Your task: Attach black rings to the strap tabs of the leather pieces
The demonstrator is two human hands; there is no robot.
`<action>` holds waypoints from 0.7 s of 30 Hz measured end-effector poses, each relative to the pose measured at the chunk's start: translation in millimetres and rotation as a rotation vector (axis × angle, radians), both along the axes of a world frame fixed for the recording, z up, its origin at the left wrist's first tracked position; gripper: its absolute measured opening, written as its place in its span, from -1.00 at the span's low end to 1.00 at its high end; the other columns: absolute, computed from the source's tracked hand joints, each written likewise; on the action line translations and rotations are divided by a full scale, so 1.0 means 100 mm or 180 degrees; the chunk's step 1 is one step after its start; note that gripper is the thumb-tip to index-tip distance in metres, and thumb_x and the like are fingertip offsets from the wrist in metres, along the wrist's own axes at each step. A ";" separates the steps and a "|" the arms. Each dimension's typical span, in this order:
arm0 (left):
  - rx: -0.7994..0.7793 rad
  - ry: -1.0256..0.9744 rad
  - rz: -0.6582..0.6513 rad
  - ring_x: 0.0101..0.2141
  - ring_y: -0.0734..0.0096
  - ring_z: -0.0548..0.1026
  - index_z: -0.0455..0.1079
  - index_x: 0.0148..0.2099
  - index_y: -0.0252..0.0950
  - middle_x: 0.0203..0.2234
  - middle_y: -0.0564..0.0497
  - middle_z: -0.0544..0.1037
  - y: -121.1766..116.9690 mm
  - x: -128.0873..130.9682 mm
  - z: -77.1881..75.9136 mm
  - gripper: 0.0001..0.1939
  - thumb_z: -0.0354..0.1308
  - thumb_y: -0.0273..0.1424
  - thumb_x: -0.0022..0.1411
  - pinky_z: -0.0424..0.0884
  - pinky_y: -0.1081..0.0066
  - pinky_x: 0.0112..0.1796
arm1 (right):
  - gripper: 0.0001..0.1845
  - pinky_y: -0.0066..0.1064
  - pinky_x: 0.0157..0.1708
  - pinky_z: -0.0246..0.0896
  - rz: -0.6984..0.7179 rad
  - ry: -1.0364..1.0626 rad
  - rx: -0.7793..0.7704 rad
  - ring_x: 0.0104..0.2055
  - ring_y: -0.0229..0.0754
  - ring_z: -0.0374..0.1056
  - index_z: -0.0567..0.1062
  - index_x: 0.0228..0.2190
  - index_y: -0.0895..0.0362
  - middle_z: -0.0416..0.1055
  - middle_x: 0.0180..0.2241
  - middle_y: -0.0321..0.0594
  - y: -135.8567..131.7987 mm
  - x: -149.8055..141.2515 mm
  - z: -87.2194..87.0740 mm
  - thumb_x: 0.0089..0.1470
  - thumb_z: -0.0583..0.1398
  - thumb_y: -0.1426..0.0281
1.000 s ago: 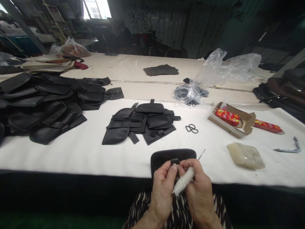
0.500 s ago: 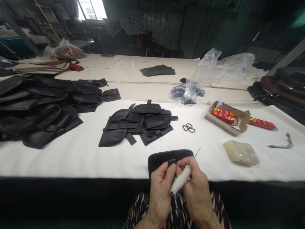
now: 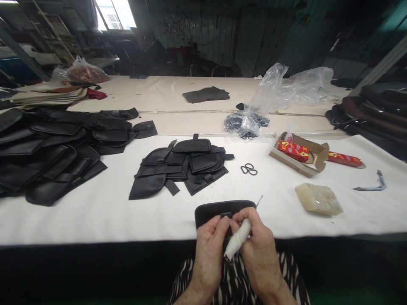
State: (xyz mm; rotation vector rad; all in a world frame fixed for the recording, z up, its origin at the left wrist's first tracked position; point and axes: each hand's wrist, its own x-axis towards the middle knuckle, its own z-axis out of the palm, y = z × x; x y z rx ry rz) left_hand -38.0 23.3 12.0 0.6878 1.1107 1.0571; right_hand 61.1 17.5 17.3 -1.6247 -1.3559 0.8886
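Note:
My left hand (image 3: 210, 243) and my right hand (image 3: 259, 245) meet at the near edge of the white table (image 3: 95, 212). Both are closed on a black leather piece (image 3: 219, 209) with a small strap loop at its front edge. My left fingers pinch that loop. My right hand also grips a tool with a white wrapped handle (image 3: 237, 244) and a thin metal point (image 3: 259, 201) that sticks up to the right. A finger of the right hand may be bandaged; I cannot tell it from the handle.
A pile of black leather pieces (image 3: 181, 167) lies ahead, a bigger heap (image 3: 54, 148) at the left. Black rings (image 3: 249, 169), a wax-like block (image 3: 318, 199), a cardboard box with a red packet (image 3: 299, 153), snips (image 3: 370, 186) and a plastic bag of rings (image 3: 254, 118) lie to the right.
The view has tilted slightly, so the table items sit a little further left and lower. Both hands stay closed on the leather piece and tool with only small finger movement.

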 end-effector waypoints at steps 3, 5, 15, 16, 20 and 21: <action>-0.0085 -0.0073 0.0074 -0.57 0.58 0.11 0.25 -0.52 -0.32 -0.65 0.14 0.20 0.01 0.00 0.00 -0.66 0.13 -0.20 0.16 0.09 0.54 -0.54 | -0.83 -0.55 -0.60 0.17 0.0037 -0.0027 0.0201 -0.59 -0.31 0.25 0.30 -0.45 0.09 0.33 -0.58 -0.38 -0.02 -0.02 0.00 0.15 0.08 0.31; -0.0161 -0.0162 0.0108 -0.56 0.56 0.16 0.27 -0.51 -0.32 -0.64 0.13 0.24 0.01 0.00 0.00 -0.67 0.14 -0.20 0.15 0.13 0.55 -0.52 | -0.87 -0.54 -0.55 0.24 0.0042 -0.0101 0.0554 -0.54 -0.30 0.32 0.32 -0.43 0.10 0.38 -0.53 -0.33 -0.05 -0.03 -0.04 0.15 0.08 0.36; -0.0400 -0.0510 0.0238 -0.60 0.55 0.27 0.39 -0.49 -0.35 -0.64 0.09 0.36 0.05 0.00 0.04 -0.72 0.26 -0.22 0.03 0.22 0.55 -0.52 | -0.89 -0.35 -0.37 0.42 0.0210 -0.1320 0.2491 -0.31 -0.08 0.48 0.40 -0.36 0.16 0.51 -0.24 0.06 -0.10 0.02 -0.17 0.06 0.12 0.57; -0.0431 -0.0538 0.0262 -0.61 0.57 0.26 0.38 -0.49 -0.34 -0.65 0.10 0.35 0.05 0.00 0.04 -0.72 0.28 -0.23 0.01 0.21 0.55 -0.54 | -0.88 -0.34 -0.38 0.43 0.0202 -0.1374 0.2508 -0.32 -0.08 0.49 0.40 -0.34 0.16 0.51 -0.24 0.07 -0.09 0.02 -0.16 0.06 0.11 0.57; -0.0477 -0.0742 0.0249 -0.58 0.57 0.30 0.38 -0.47 -0.36 -0.61 0.10 0.36 0.06 0.00 0.03 -0.74 0.28 -0.26 0.03 0.22 0.56 -0.52 | -0.89 -0.33 -0.37 0.43 0.0212 -0.1348 0.2552 -0.28 -0.07 0.48 0.37 -0.32 0.17 0.51 -0.25 0.11 -0.08 0.00 -0.14 0.07 0.12 0.57; -0.0490 -0.0806 0.0236 -0.57 0.57 0.31 0.37 -0.47 -0.36 -0.61 0.09 0.36 0.06 0.00 0.02 -0.75 0.26 -0.27 0.04 0.22 0.56 -0.51 | -0.90 -0.33 -0.38 0.42 0.0206 -0.1330 0.2560 -0.28 -0.06 0.48 0.36 -0.33 0.17 0.51 -0.26 0.13 -0.08 -0.01 -0.14 0.07 0.12 0.57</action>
